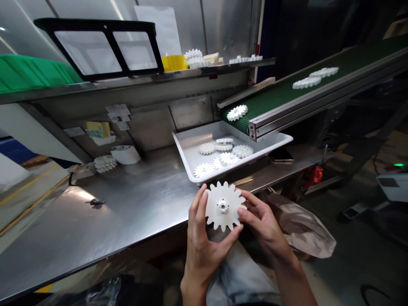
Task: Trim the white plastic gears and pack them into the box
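A white plastic gear point(224, 221) with a small raised hub is held up in front of the bench edge, its flat face toward me. My left hand point(204, 238) grips its left rim and lower edge, thumb reaching underneath to the right. On the right rim, my right hand point(263, 221) holds it with the thumb on the face and fingers behind. Just beyond is a white tray point(186, 159) with several white gears point(228, 159) lying loosely in it, some overlapping.
A green conveyor belt point(270, 100) slopes down to the tray from the right, carrying white gears point(237, 112). A steel bench point(137, 208) extends left, with a stack of gears point(105, 164) at its back. A phone point(281, 156) lies right of the tray. Above runs a shelf point(191, 71).
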Demonstrator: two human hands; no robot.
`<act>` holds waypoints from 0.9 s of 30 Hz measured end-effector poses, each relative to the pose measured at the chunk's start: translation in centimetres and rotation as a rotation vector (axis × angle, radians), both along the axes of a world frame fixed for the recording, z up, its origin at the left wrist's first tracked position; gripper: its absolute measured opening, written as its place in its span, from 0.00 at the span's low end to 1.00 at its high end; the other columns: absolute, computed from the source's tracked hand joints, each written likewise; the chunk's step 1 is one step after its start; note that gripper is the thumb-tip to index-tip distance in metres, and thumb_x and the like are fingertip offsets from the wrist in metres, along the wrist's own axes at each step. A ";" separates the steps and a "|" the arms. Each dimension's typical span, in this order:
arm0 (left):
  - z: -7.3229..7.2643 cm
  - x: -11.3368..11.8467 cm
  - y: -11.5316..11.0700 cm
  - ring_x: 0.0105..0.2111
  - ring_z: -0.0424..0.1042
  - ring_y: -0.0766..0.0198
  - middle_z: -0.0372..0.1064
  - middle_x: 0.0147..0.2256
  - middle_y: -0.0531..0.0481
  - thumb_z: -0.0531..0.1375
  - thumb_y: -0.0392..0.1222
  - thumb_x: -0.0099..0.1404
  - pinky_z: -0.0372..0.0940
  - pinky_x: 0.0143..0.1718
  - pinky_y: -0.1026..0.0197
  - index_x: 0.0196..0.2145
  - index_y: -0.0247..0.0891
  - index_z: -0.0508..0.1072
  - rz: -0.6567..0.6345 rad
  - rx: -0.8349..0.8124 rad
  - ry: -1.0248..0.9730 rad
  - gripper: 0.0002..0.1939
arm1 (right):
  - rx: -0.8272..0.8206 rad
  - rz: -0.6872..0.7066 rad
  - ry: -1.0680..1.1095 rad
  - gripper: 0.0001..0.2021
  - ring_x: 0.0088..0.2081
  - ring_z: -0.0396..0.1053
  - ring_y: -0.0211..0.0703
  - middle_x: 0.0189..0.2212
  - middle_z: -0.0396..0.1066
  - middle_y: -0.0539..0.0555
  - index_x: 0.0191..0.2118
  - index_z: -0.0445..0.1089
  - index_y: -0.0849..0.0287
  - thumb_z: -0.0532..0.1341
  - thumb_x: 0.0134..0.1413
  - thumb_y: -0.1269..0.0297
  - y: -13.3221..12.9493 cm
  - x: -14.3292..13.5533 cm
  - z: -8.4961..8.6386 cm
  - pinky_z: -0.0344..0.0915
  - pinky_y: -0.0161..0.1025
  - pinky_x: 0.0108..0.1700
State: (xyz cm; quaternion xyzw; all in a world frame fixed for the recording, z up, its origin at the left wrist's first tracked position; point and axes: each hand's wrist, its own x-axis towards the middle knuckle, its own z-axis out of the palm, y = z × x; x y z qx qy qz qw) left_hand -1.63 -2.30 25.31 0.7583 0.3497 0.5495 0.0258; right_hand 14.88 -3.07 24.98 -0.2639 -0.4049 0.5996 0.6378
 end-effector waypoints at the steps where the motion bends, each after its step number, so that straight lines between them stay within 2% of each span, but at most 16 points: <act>1: -0.2 0.1 0.1 0.70 0.62 0.50 0.59 0.70 0.33 0.75 0.39 0.59 0.64 0.69 0.48 0.75 0.40 0.51 0.001 -0.004 -0.008 0.54 | -0.004 0.000 -0.003 0.18 0.40 0.79 0.37 0.40 0.84 0.49 0.56 0.79 0.46 0.73 0.62 0.59 0.0 0.1 -0.1 0.73 0.28 0.45; 8: -0.6 0.6 0.4 0.68 0.65 0.49 0.60 0.70 0.34 0.77 0.40 0.56 0.67 0.66 0.45 0.76 0.43 0.45 0.017 0.012 -0.050 0.61 | -0.020 0.028 0.032 0.18 0.41 0.80 0.39 0.41 0.84 0.51 0.56 0.79 0.48 0.73 0.61 0.57 0.6 0.3 -0.5 0.74 0.30 0.44; 13: -0.8 0.9 0.2 0.66 0.66 0.49 0.61 0.69 0.34 0.77 0.42 0.57 0.68 0.65 0.43 0.76 0.44 0.44 0.037 -0.024 -0.047 0.61 | -0.032 0.022 0.065 0.17 0.40 0.81 0.40 0.40 0.84 0.51 0.55 0.79 0.48 0.74 0.61 0.58 0.7 0.4 -0.5 0.74 0.30 0.43; 19: -0.6 1.3 0.2 0.67 0.65 0.50 0.60 0.69 0.34 0.77 0.41 0.57 0.67 0.66 0.44 0.76 0.44 0.42 0.009 0.007 -0.060 0.62 | -0.024 0.034 0.107 0.16 0.42 0.81 0.40 0.41 0.85 0.50 0.53 0.81 0.46 0.75 0.59 0.59 0.5 0.8 -0.7 0.75 0.29 0.44; 27: 0.1 1.1 -0.5 0.68 0.63 0.47 0.60 0.69 0.32 0.75 0.42 0.59 0.66 0.66 0.41 0.76 0.41 0.44 0.070 0.014 0.017 0.58 | -0.016 0.034 0.032 0.22 0.44 0.82 0.43 0.45 0.85 0.53 0.60 0.77 0.49 0.73 0.62 0.57 0.5 1.0 -0.9 0.75 0.31 0.45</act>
